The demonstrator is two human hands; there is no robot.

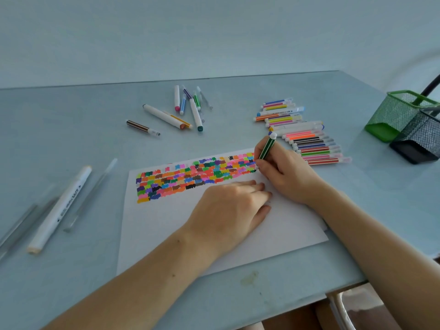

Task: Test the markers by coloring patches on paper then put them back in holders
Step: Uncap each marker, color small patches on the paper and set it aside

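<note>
Two hands, right point(283, 172) gripping green marker point(266, 150), tip hidden, left point(228, 210) flat on paper point(166, 225).

The pale blue smooth worktop point(238, 294) carries a white paper sheet point(166, 229) filled with coloured patches, directly under both grips. Just beyond the right grip point(283, 172) lies a tidy row of striped thin markers point(307, 136). Farther off to its right stand a green mesh holder point(390, 115) and a black mesh holder point(421, 141), touching. Far beyond the left grip point(228, 210) lie scattered loose markers point(181, 110); well to its left, a thick white marker point(60, 208).
</note>
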